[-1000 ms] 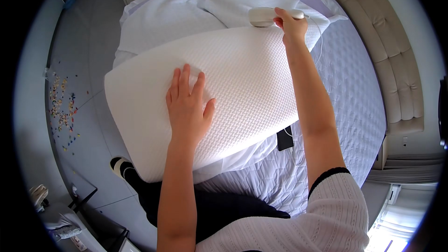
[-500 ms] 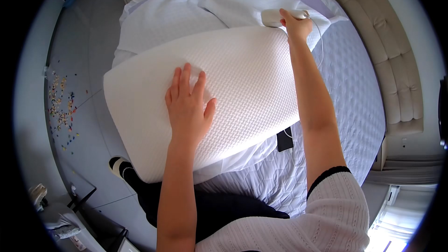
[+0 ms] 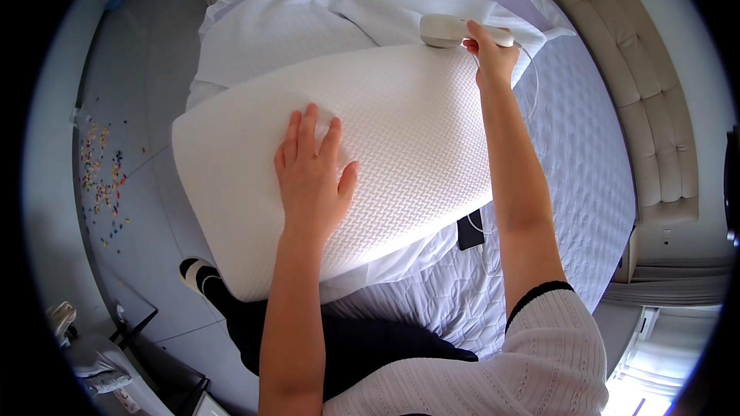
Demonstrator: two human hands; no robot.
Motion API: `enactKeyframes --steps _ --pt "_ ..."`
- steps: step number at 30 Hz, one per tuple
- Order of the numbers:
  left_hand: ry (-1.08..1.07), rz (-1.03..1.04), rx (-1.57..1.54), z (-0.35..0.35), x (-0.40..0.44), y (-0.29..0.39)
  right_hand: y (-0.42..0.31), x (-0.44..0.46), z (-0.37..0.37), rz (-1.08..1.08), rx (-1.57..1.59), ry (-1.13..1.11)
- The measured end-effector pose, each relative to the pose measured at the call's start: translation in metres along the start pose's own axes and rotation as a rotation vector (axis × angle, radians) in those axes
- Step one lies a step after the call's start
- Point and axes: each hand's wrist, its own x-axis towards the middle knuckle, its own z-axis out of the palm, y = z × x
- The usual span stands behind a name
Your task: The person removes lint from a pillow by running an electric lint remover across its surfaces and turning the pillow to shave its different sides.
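Note:
A large white pillow (image 3: pixel 401 131) with a woven texture lies tilted across the bed. My left hand (image 3: pixel 312 173) rests flat on its left half, fingers spread, holding nothing. At the pillow's far right edge, my right hand (image 3: pixel 493 54) is closed round the handle of a cream handheld device (image 3: pixel 445 31). The device's broad head points left, over the pillow's far edge beside a rumpled white cover (image 3: pixel 277 38). A thin white cord (image 3: pixel 536 81) hangs from the handle's right end and runs down toward the bed.
A black phone (image 3: pixel 469 233) lies on the grey quilted bed sheet (image 3: pixel 586 131) near the pillow's near edge. The padded headboard (image 3: pixel 644 92) stands at the right. Small colourful pieces (image 3: pixel 100 173) are scattered on the floor at the left, with a blue object (image 3: pixel 116 0) farther back.
My right hand has shifted slightly right and nearer to me. The device first moved right, then back left, and its head has turned. My left hand stays in place on the pillow.

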Motion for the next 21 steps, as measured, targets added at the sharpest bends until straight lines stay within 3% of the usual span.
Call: enactKeyframes --steps 6,21 --pt "-0.008 -0.003 -0.008 -0.001 0.000 0.000 0.008 -0.002 -0.020 -0.092 0.024 0.099" --pt "-0.014 0.002 -0.010 0.000 -0.002 -0.002 0.038 -0.033 -0.089 0.095 0.486 0.083"
